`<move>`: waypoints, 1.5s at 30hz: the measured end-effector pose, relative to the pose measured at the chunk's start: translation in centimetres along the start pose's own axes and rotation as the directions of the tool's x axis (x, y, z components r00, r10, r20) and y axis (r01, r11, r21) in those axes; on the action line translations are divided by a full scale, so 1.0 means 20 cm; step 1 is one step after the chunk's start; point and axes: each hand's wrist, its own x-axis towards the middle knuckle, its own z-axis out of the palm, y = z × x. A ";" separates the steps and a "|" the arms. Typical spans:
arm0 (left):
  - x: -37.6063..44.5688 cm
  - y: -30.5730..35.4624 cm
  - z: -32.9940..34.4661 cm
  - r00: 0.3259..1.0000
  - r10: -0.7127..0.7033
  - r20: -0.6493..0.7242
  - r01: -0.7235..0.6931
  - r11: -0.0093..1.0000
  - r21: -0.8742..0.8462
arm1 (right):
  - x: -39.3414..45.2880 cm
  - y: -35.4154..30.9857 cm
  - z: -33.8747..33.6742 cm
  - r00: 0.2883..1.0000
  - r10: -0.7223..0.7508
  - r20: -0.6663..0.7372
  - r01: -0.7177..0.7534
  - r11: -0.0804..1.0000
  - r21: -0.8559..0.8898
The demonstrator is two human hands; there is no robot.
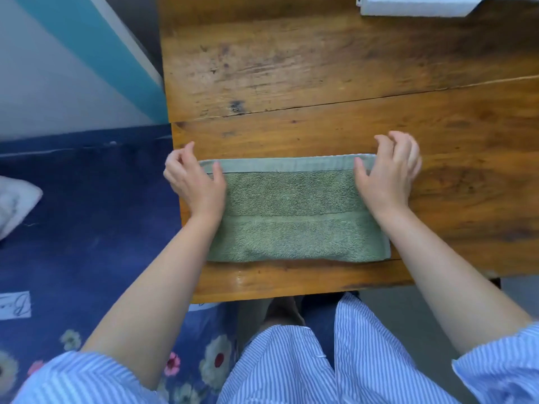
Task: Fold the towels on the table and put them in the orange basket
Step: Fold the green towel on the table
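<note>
A green towel [294, 217], folded into a flat rectangle, lies near the front edge of the wooden table [320, 68]. My left hand [195, 182] is at the towel's far left corner, its thumb lying on the pale hem and its fingers loosely curled above the table's edge. At the far right corner my right hand [388, 176] has its thumb on the hem too, and its fingers are lifted and spread. Neither hand is clearly pinching the cloth. No orange basket is in view.
A white folded object [417, 5] sits at the table's far right edge. Left of the table is a dark blue flowered cover [87, 228] with a white pillow corner [14, 202]. Bare wood stretches behind the towel.
</note>
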 end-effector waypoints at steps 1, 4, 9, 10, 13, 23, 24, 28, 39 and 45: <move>-0.06 0.00 0.03 0.987 0.158 -0.007 -0.158 0.987 -0.016 | -0.07 -0.04 0.02 0.996 -0.087 -0.022 0.088 0.996 0.011; -0.30 -0.03 0.12 0.891 0.434 0.136 -0.430 0.901 -0.054 | -0.32 -0.13 0.14 0.949 -0.314 0.019 0.314 0.949 0.006; -0.48 -0.16 0.17 0.797 0.415 0.440 -0.540 0.814 0.211 | -0.56 -0.21 0.29 0.915 -0.312 0.254 0.347 0.932 -0.105; -0.48 -0.18 0.17 0.789 0.410 0.457 -0.552 0.801 0.234 | -0.59 -0.21 0.31 0.910 -0.295 0.291 0.336 0.936 -0.102; -0.48 -0.20 0.15 0.763 0.344 0.547 -0.542 0.802 0.251 | -0.62 -0.21 0.35 0.896 -0.252 0.367 0.308 0.946 -0.102; -0.36 -0.43 0.03 0.849 0.241 0.471 -0.447 0.804 0.393 | -0.57 0.25 0.23 0.953 -0.035 0.302 0.086 0.984 -0.158; -0.35 -0.44 0.02 0.851 0.232 0.471 -0.437 0.810 0.390 | -0.56 0.28 0.21 0.955 0.006 0.296 0.038 0.989 -0.144; -0.34 -0.40 -0.02 0.845 0.232 0.482 -0.454 0.787 0.418 | -0.54 0.29 0.14 0.958 0.094 0.271 -0.088 0.996 -0.032; -0.37 0.02 0.16 0.716 0.411 0.565 -0.645 0.698 0.310 | -0.32 0.09 0.04 0.762 0.535 0.365 -0.648 0.613 0.453; -0.35 0.00 0.20 0.739 0.373 0.561 -0.614 0.717 0.331 | -0.25 0.06 -0.05 0.705 0.426 0.567 -0.708 0.469 0.527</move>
